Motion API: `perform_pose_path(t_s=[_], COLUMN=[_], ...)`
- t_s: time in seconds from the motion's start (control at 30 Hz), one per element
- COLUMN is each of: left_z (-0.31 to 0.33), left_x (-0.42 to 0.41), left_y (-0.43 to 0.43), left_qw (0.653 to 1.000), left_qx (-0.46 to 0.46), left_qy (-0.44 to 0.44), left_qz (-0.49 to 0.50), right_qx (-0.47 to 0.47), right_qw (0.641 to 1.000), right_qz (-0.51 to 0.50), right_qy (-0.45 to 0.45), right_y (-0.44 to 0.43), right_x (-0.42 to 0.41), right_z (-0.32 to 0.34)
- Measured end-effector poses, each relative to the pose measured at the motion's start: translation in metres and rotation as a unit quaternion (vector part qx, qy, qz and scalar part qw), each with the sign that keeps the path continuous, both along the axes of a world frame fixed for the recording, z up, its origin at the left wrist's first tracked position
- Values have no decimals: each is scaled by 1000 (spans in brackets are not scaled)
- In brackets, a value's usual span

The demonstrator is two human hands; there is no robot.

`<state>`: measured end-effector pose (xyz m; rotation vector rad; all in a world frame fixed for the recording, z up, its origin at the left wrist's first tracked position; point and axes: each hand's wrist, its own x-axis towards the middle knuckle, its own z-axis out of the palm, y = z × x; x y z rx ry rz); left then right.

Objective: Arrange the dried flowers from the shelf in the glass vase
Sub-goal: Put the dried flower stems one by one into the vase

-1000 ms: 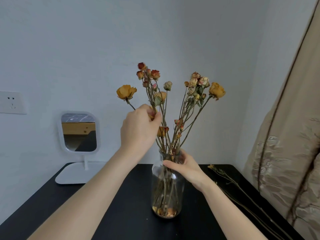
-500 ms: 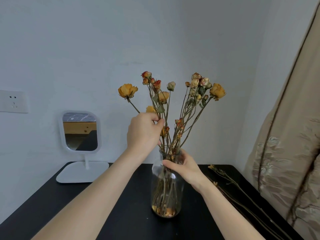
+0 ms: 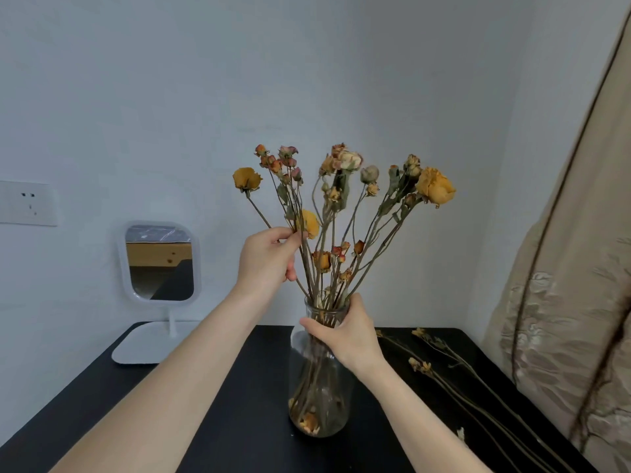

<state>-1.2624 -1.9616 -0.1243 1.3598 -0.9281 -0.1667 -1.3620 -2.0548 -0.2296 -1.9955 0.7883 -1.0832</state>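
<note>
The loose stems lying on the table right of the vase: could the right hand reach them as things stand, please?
Probably yes: the loose stems lie on the table beside the right hand, nothing between, but it grips the glass vase.

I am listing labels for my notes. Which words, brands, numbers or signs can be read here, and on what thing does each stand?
No text can be read anywhere. The glass vase has no label, the wall socket shows only its holes, the mirror has a plain white frame, and the curtain bears only a woven pattern.
</note>
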Motion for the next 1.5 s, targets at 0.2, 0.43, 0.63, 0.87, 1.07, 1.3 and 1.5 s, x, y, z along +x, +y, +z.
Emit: perform_pose_path(t_s=[0.2, 0.43, 0.63, 0.87, 1.07, 1.3, 1.5], left_z=[-2, -6, -23, -77, -123, -164, -189], left_x=[9, 13, 11, -5, -46, -122, -193], left_y=[1, 4, 14, 27, 25, -18, -58], left_qw=[999, 999, 998, 998, 992, 909, 859], left_qx=[-6, -21, -38, -12, 74, 334, 439], left_qy=[46, 49, 45, 64, 81, -5, -46], left_qz=[-4, -3, 21, 25, -60, -250, -260], right_qx=[-31, 23, 18, -2, 3, 44, 91], right_qw=[999, 995, 998, 1000, 996, 982, 944], right_qz=[11, 95, 55, 28, 79, -86, -172], right_qy=[11, 9, -11, -15, 39, 162, 267], right_y=[7, 6, 10, 12, 12, -33, -70], right_x=[4, -2, 8, 13, -22, -129, -216], right_z=[-1, -2, -5, -7, -9, -34, -51])
